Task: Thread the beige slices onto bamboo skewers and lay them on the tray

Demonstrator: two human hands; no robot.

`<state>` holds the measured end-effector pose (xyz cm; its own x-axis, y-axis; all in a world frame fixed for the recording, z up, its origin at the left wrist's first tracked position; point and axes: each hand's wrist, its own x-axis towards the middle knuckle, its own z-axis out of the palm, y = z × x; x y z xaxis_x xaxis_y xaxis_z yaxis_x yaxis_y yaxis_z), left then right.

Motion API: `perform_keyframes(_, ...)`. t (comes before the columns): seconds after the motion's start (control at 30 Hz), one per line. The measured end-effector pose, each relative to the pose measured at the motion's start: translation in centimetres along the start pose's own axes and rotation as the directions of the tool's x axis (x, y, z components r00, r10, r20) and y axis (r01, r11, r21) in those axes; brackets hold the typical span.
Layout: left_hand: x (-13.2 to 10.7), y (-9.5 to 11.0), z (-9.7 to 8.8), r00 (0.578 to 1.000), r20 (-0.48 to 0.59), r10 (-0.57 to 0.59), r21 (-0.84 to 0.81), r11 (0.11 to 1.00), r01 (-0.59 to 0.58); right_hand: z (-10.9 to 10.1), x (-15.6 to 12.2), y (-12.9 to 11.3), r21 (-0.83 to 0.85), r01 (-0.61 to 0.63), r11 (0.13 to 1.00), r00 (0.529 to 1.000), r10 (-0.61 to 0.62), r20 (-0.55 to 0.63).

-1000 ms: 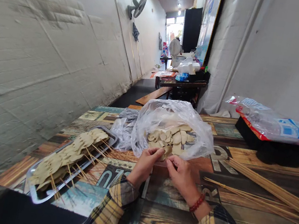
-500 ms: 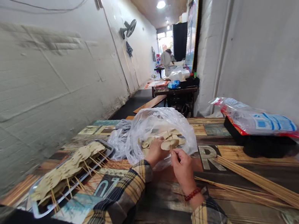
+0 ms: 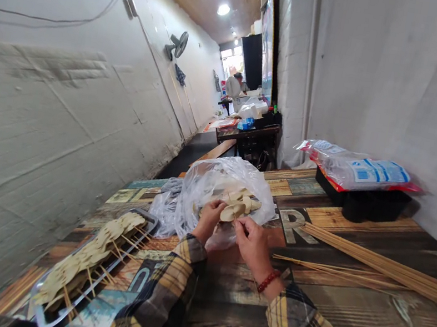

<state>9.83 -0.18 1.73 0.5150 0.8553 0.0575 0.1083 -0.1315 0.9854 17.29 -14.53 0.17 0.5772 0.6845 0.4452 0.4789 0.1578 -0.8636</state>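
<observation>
My left hand (image 3: 207, 219) is closed on pale, flat food slices (image 3: 232, 211) at the mouth of a clear plastic bag (image 3: 215, 182) holding more slices. My right hand (image 3: 252, 242) is pinched on a thin bamboo skewer whose tip meets the slices. Both hands hover just above the patterned wooden table (image 3: 304, 302), in front of the bag. Both arms wear plaid sleeves, and a red bead bracelet circles my right wrist.
A metal tray (image 3: 98, 272) of finished skewers lies at the left. Loose bamboo skewers (image 3: 378, 265) lie at the right. A black box topped with plastic packets (image 3: 361, 180) stands by the right wall. Further tables and a person are far down the corridor.
Both hands rose from the table edge toward the bag's mouth, and the slices now sit on the skewer tip. The view has tilted upward.
</observation>
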Motion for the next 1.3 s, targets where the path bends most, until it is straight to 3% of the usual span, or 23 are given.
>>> perform_keyframes(0.13,-1.8,0.2,-2.7,0.989,-0.026,-0.146,-0.366,0.922,0.126,-0.1,-0.4,-0.6,-0.011,-0.015,1.0,0.999,0.016,0.04)
perform_keyframes(0.37,-5.1,-0.5,-5.7,0.987,-0.027,-0.161,-0.536,0.835,0.122,0.0,-1.6,-1.9,-0.087,-0.019,0.996,0.982,0.035,0.184)
perform_keyframes(0.63,-5.9,-1.8,-6.9,0.988,-0.121,-0.095,-0.454,0.891,0.03,1.4,-2.7,-1.0,-0.05,0.025,0.998,0.946,-0.007,0.325)
perform_keyframes(0.8,-6.3,-1.8,-7.3,0.983,-0.139,-0.117,-0.406,0.912,0.051,1.0,-2.8,-1.6,-0.113,0.015,0.994,0.923,0.029,0.383)
perform_keyframes(1.3,-6.5,-0.7,-7.4,0.976,-0.214,-0.046,-0.407,0.912,-0.047,1.0,-3.5,-1.0,-0.128,0.04,0.991,0.906,0.018,0.422)
